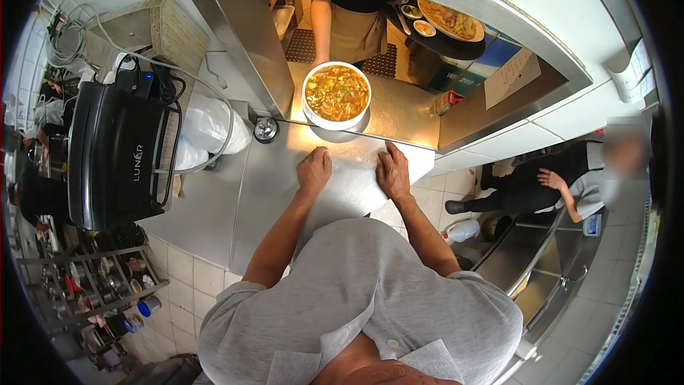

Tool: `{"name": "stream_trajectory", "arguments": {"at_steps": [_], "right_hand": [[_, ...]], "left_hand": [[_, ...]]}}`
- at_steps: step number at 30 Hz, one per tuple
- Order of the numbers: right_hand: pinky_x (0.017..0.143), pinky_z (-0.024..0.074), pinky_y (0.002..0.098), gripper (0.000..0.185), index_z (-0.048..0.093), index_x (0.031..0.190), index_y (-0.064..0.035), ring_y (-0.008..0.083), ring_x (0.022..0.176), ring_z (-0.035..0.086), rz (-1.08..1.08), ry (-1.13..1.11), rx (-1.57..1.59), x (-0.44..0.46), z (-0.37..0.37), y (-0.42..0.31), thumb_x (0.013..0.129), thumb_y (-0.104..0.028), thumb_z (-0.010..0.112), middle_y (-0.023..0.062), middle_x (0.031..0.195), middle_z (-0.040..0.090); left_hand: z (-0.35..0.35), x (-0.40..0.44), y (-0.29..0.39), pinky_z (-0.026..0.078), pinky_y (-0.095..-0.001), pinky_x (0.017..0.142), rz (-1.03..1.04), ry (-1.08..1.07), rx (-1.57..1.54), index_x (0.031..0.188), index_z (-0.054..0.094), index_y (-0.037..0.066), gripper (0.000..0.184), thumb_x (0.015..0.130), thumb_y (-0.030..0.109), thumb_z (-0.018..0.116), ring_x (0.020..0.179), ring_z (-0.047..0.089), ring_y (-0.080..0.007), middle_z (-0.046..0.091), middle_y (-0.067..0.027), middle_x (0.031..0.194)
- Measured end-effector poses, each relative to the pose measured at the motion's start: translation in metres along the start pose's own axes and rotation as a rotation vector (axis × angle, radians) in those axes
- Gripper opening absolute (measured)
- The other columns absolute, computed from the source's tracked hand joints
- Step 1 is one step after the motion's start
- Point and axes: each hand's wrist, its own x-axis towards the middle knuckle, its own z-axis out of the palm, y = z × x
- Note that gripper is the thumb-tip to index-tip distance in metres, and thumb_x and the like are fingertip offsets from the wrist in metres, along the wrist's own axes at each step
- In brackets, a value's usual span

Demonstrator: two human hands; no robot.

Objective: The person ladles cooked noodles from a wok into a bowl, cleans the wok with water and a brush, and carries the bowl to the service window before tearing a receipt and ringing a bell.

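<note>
My left hand (314,170) rests on the steel counter (271,185), its fingers curled in, with no object visible in it. To the right, my right hand (393,171) lies near the counter's edge, fingers bent down onto the metal; whether they hold anything is hidden. Beyond both hands, a white bowl (306,108) of soup (336,93) stands on the sill of the serving window. Behind the bowl, another person's hand (320,59) reaches to its far rim; that person wears an apron (356,41).
A black LUNAR device (117,153), a plastic bag (214,125) and a call bell (266,130) are on the left. Past the window, a dark tray (445,46) carries a plate of food (452,18). Another person (548,175) is at the right, beside a sink (559,253).
</note>
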Motion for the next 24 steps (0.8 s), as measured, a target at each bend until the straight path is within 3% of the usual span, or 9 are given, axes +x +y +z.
{"name": "stream_trajectory", "arguments": {"at_steps": [13,17,20,22,24], "right_hand": [[0.104,0.0418,0.0478,0.025,0.063,0.111,-0.0023,0.0404,0.122,0.052,0.003,-0.013,0.032,-0.003,-0.003,0.004,0.087,-0.007,0.065,0.0238,0.134,0.054],[0.102,0.0431,0.0502,0.029,0.064,0.11,-0.001,0.0454,0.117,0.054,-0.049,0.028,0.089,0.001,0.0,0.0,0.081,-0.002,0.064,0.0284,0.129,0.055],[0.101,0.0431,0.0511,0.03,0.062,0.11,0.0003,0.0463,0.116,0.053,-0.101,0.047,0.063,0.0,0.0,-0.003,0.081,0.0,0.062,0.0303,0.129,0.054],[0.1,0.0427,0.0511,0.029,0.062,0.111,0.0,0.0459,0.117,0.054,-0.113,0.04,0.044,-0.001,0.002,-0.004,0.083,-0.001,0.062,0.0309,0.131,0.053],[0.1,0.0418,0.0521,0.029,0.061,0.112,0.0,0.0464,0.117,0.053,-0.121,0.031,0.039,-0.003,0.001,-0.005,0.083,-0.002,0.062,0.0313,0.132,0.053]], "left_hand": [[0.003,-0.001,0.0,0.055,-0.0443,0.069,0.014,0.041,-0.023,0.095,0.064,0.007,0.011,0.091,0.016,0.059,0.078,0.068,-0.0342,0.07,-0.0136,0.086],[-0.011,-0.013,0.0,0.054,-0.0417,0.063,-0.069,0.097,-0.257,0.094,0.066,0.007,0.007,0.09,0.01,0.061,0.072,0.068,-0.0336,0.069,-0.013,0.083],[-0.092,-0.019,0.044,0.052,-0.0396,0.058,0.048,0.165,-0.278,0.097,0.065,0.006,0.011,0.087,0.005,0.063,0.068,0.066,-0.0316,0.068,-0.0126,0.081],[-0.164,-0.021,0.08,0.053,-0.0374,0.057,0.361,0.431,-0.12,0.099,0.064,0.002,0.014,0.085,0.003,0.065,0.065,0.065,-0.029,0.067,-0.0122,0.082],[-0.241,-0.033,0.097,0.053,-0.0385,0.061,0.473,0.548,-0.013,0.1,0.063,0.001,0.016,0.084,0.002,0.059,0.073,0.064,-0.0291,0.065,-0.0144,0.089]]}}
